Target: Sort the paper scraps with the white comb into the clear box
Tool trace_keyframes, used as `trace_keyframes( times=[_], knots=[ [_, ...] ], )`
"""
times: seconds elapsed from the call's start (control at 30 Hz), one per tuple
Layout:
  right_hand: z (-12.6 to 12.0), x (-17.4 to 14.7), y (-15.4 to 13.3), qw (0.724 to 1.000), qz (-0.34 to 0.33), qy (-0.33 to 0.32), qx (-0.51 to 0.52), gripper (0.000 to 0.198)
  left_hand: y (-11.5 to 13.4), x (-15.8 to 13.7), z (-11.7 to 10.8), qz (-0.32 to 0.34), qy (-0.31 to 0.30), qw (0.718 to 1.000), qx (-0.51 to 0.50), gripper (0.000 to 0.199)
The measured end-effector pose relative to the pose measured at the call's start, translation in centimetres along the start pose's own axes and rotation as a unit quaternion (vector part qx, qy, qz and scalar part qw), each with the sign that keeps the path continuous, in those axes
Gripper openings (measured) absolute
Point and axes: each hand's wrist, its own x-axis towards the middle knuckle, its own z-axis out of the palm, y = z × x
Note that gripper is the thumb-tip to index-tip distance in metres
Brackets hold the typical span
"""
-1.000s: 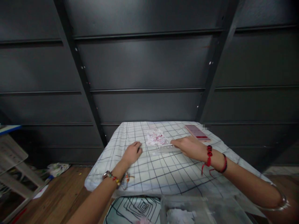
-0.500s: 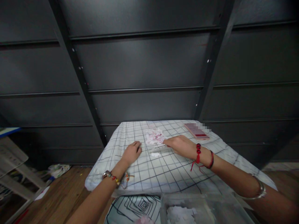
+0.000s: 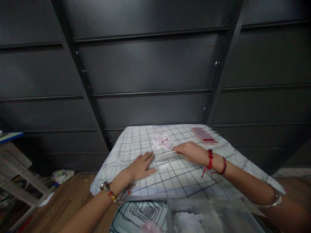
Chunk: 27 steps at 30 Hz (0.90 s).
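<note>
My left hand [image 3: 143, 166] lies on the checked tablecloth [image 3: 189, 179], fingers stretched out and thumb apart, with nothing in it. Across from it, my right hand [image 3: 190, 152] pinches the edge of a thin see-through plastic piece [image 3: 166, 155]; its exact kind is unclear. Just behind that piece sits a small heap of white and pink-red scraps [image 3: 161, 141], close to the right fingertips. A small white slip [image 3: 164, 166] rests on the cloth in front of the plastic.
A pink phone [image 3: 204, 135] lies at the table's back right. Below the front edge stands a clear plastic box [image 3: 170, 213] with white pieces inside, beside a dark-lined patterned cloth [image 3: 136, 213]. A dark panelled wall [image 3: 150, 68] rises behind the table.
My left hand has moved right and forward, and its fingers have spread from a loose curl. My right hand has shifted slightly right, still pinching the plastic piece.
</note>
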Motion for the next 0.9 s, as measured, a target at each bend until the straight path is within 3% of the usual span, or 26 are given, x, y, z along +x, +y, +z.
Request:
trace_keyframes(
  times=[0.23, 0.33, 0.57, 0.73, 0.9],
  knots=[
    [-0.8, -2.3, 0.8, 0.998, -0.041, -0.02, 0.048, 0.02, 0.6, -1.1, 0.7, -0.015, -0.014, 1.0, -0.011, 0.063],
    [-1.2, -2.4, 0.7, 0.999, -0.029, -0.011, 0.038, 0.02, 0.6, -0.9, 0.4, -0.013, -0.019, 1.0, -0.011, 0.063],
    [-1.1, -2.3, -0.2, 0.999, -0.022, -0.018, 0.019, 0.02, 1.6, -0.9, -0.1, 0.044, -0.008, 0.998, -0.04, 0.069],
    [-1.4, -4.6, -0.5, 0.998, -0.027, -0.034, 0.054, 0.023, 2.6, -0.9, 0.5, 0.072, -0.04, 0.996, -0.034, 0.073],
    [-1.9, -6.7, -0.8, 0.997, -0.012, -0.035, 0.067, 0.026, 2.8, -0.8, 0.6, 0.061, -0.031, 0.997, -0.04, 0.075]
  ],
)
